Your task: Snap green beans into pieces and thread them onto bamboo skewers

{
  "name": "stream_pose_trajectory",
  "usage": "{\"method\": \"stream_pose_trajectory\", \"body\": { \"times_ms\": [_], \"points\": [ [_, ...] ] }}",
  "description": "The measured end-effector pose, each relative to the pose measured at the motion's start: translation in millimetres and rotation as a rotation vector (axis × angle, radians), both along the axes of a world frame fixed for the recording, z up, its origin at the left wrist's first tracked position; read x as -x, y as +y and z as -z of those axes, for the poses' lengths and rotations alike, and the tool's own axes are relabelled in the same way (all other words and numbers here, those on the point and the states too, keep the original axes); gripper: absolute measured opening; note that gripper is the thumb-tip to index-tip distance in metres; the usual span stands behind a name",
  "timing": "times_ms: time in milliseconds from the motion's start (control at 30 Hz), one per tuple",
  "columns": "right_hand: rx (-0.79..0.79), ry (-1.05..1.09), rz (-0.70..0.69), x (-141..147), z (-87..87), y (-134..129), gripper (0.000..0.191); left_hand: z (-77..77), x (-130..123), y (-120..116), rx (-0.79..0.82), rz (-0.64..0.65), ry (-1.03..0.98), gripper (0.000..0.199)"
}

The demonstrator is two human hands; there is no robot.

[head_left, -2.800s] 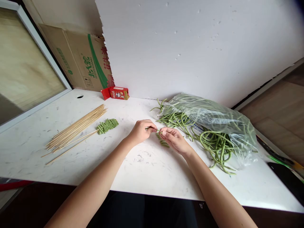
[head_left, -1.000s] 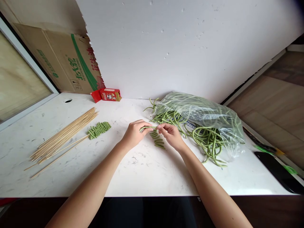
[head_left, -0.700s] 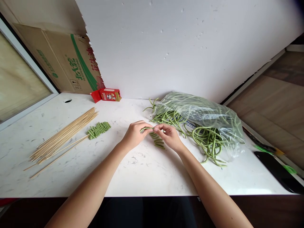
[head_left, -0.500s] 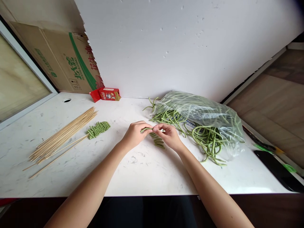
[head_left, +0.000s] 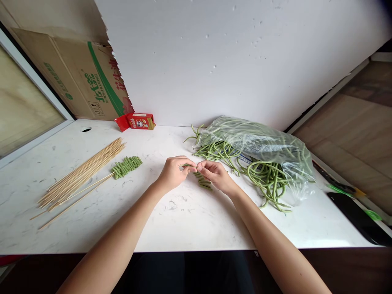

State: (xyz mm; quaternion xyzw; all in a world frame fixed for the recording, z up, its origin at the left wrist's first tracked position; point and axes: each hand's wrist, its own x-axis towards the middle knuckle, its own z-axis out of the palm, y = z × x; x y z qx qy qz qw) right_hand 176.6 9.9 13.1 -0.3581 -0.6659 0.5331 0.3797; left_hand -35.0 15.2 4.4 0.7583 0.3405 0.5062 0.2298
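Above the middle of the table, my left hand point(head_left: 175, 173) and my right hand point(head_left: 217, 174) meet, thumbs and fingers pinched on a green bean point(head_left: 187, 165). Most of that bean is hidden by my fingers. Short cut bean pieces point(head_left: 203, 182) lie in a row on the table just below my right hand. To the left, bean pieces threaded on skewers point(head_left: 126, 166) lie flat beside a bundle of bamboo skewers point(head_left: 84, 170). Long green beans point(head_left: 269, 179) spill in a tangle to the right of my right hand.
A clear plastic bag point(head_left: 260, 136) full of long beans lies at the back right. A black phone point(head_left: 357, 216) rests near the right edge. A red box point(head_left: 141, 121) stands at the back, before a cardboard box point(head_left: 79, 81) and a white board point(head_left: 214, 53).
My hands have hardly moved and stay pinched together. The bean shows less between my left fingers. The view has shifted very slightly.
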Motion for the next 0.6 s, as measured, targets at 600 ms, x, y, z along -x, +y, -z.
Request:
{"method": "stream_pose_trajectory", "body": {
  "times_ms": [600],
  "points": [
    [-0.223,-0.128,0.084,-20.9,-6.9,11.0,0.026,2.6,12.5,9.1,0.064,-0.116,-0.003,0.02]
  ]
}}
